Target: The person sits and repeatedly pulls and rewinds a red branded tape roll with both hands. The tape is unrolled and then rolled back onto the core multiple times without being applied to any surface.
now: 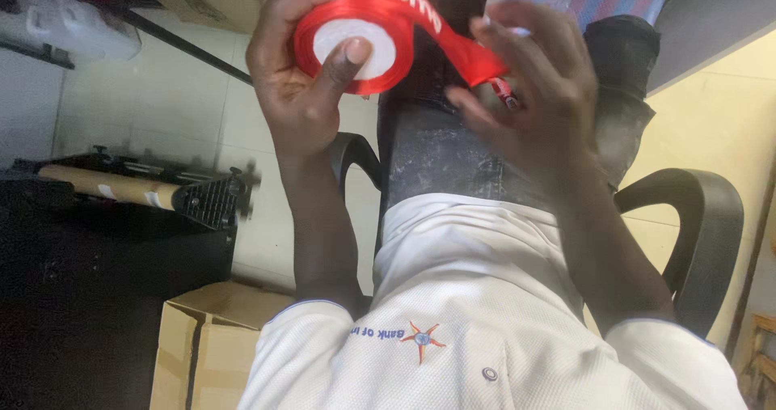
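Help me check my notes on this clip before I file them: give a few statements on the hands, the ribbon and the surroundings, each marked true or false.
1. The left hand holds a red satin ribbon roll with a white core. True.
2. The right hand grips a pair of scissors. False: it pinches the loose red ribbon end.
3. The person sits in a black armchair. True.
4. A brown cardboard box rests on the person's lap. False: it stands on the floor at their left.
5. The person wears a white polo shirt. True.
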